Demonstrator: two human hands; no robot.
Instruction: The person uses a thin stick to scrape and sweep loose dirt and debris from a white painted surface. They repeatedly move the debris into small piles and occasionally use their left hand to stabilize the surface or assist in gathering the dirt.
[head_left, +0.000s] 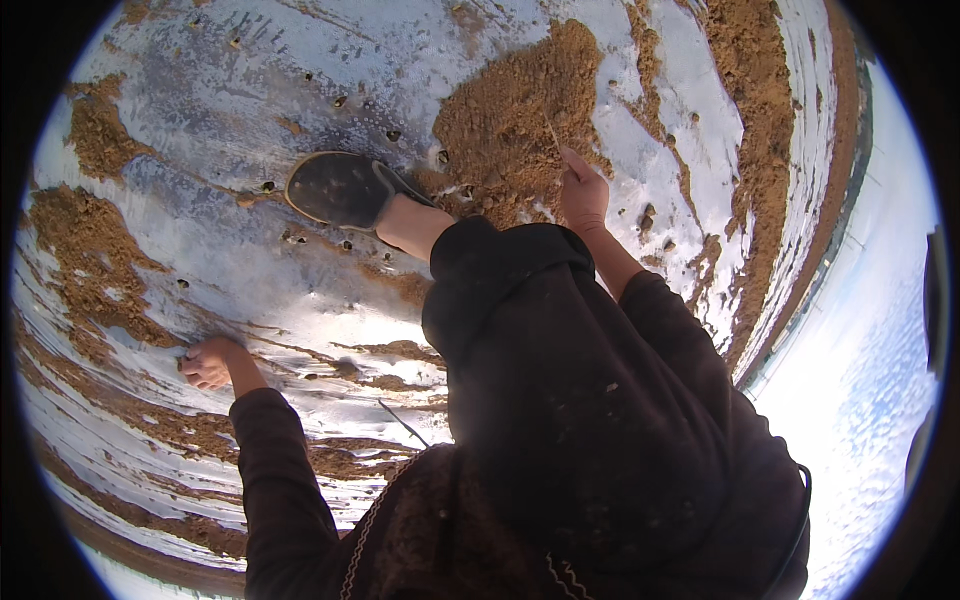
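My left hand (208, 363) reaches down to the pale plastic mulch film (247, 292), its fingers curled together at the surface. A small dark spot shows by the fingertips, but whether they grip anything is hidden. On the other side, my right hand (585, 193) is closed around a thin, pale stick or stem (553, 133). The free end of it points away over a broad patch of loose brown soil (517, 112). Between the hands, my foot in a dark slip-on shoe (337, 189) stands on the film.
Small holes (393, 136) dot the film around the shoe. Soil heaps (94, 262) lie at the left, and a soil strip (754, 112) runs along the right. A thin dark stick or cord (403, 424) shows beside my clothing. Further film-covered rows stretch toward the horizon.
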